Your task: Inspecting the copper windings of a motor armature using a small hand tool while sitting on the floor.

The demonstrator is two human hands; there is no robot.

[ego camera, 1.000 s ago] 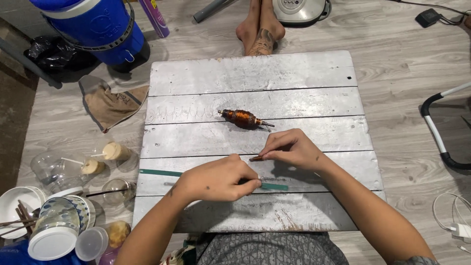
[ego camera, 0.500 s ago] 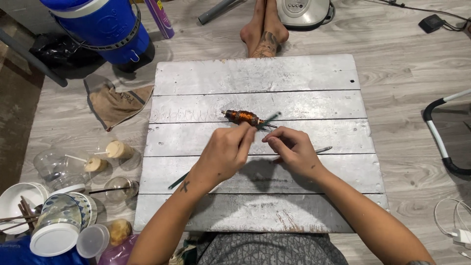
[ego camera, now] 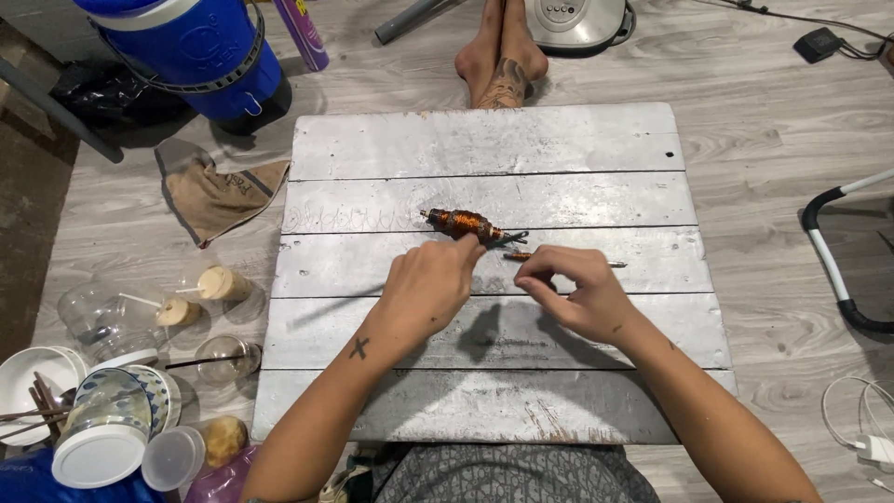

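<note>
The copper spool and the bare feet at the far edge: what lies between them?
Only bare grey planks of the board lie between the copper spool and the feet, as the head view shows.

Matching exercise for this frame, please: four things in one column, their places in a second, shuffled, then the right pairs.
Things:
1. copper wire coil
2. blue drum
3. brown cloth
4. white-lidded jar

Places:
A. on the floor, just left of the board's top corner
B. bottom left, among the dishes
C. mid-board, at the left hand's fingers
D. top left, beyond the cloth

Pairs: 1-C, 2-D, 3-A, 4-B
</note>
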